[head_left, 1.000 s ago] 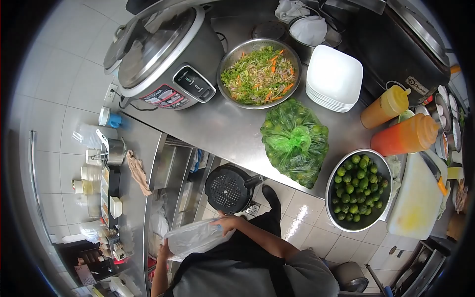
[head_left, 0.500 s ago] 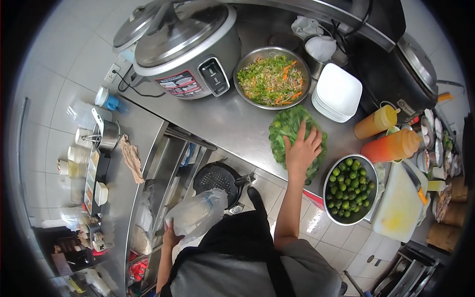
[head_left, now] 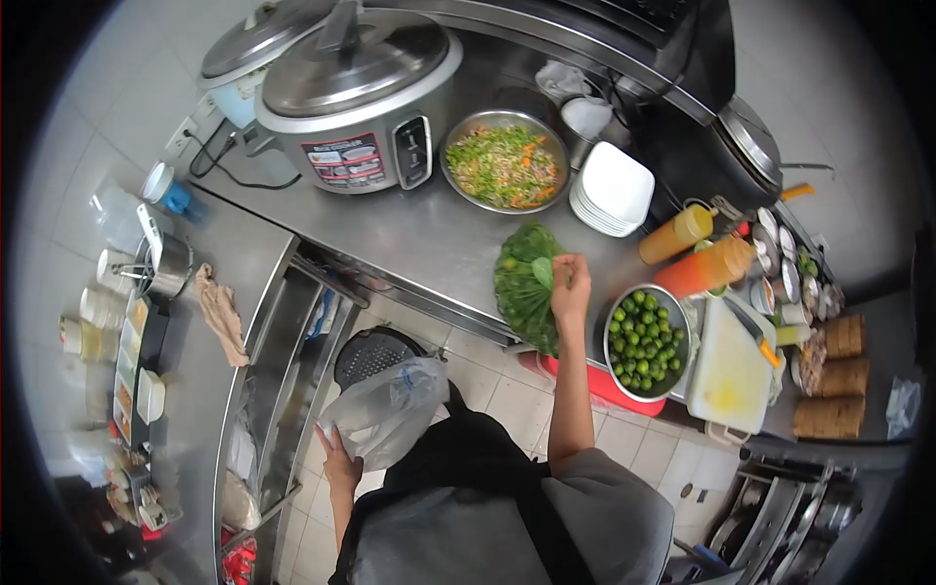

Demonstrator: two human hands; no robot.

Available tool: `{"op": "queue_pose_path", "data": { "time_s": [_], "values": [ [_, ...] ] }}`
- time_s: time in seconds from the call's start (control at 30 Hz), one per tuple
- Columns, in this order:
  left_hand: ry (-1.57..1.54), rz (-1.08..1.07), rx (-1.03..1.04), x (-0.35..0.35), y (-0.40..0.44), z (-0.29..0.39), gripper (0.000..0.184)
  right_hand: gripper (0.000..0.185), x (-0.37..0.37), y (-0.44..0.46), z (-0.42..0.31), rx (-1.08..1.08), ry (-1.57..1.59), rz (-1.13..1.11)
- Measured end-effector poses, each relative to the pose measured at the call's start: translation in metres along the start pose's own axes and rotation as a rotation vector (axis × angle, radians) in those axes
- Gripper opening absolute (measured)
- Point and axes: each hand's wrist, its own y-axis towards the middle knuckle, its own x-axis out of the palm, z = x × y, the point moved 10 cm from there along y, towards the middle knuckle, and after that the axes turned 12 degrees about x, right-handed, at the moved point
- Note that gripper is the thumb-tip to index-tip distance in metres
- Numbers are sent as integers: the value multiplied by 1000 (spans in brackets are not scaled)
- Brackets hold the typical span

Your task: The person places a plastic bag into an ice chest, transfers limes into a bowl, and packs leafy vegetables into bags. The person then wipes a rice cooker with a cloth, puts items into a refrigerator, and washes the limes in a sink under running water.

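Note:
My right hand (head_left: 572, 292) is at the counter's front edge, its fingers pinched on a green leaf (head_left: 542, 271) at the side of a heap of leafy greens (head_left: 522, 292). Low on the left, my left hand (head_left: 341, 463) grips the side of a clear plastic bag (head_left: 390, 409), with some of its fingers stretched out. The bag hangs in front of my apron, and I cannot make out what is in it. Behind the greens stands a steel bowl (head_left: 450, 185) of chopped vegetables with orange strips. A second bowl (head_left: 610, 370), right of my right hand, holds small green citrus fruits.
A large rice cooker (head_left: 361, 127) stands at the back left. White square plates (head_left: 619, 180) are stacked beyond the greens. Two squeeze bottles (head_left: 707, 265), a cutting board (head_left: 726, 380) and a knife (head_left: 756, 336) lie to the right. A black perforated bin (head_left: 370, 356) is on the floor.
My right hand has gone from lying spread over the greens to pinching a leaf at their right side. My left hand still has the bag. The whole view has shifted left.

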Motion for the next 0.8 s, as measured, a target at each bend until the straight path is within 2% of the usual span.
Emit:
{"op": "queue_pose_path", "data": {
  "time_s": [0.07,0.17,0.2,0.3,0.4,0.5,0.67,0.77,0.8],
  "values": [
    [-129,67,80,-8,6,22,80,10,11,-3,19,319,221,-171],
    [-284,32,89,7,13,24,72,13,26,-27,-11,462,641,-294],
    [-333,41,131,11,15,25,67,16,37,-36,-18,471,720,-347],
    [-417,115,296,6,18,35,70,18,66,-68,-52,497,893,-420],
    [-559,-49,186,2,10,37,73,18,103,-120,-103,481,1105,-589],
    [-751,9,360,5,6,34,78,16,148,-181,-132,461,1165,-720],
    [-1769,-112,-19,-28,-27,-10,69,9,211,-309,-172,495,1073,-1169],
    [-2051,12,-85,-42,-55,-89,71,8,235,-383,-187,363,794,-1409],
    [-2020,59,-60,-46,-66,-118,71,9,239,-405,-186,306,686,-1454]
  ]
}}
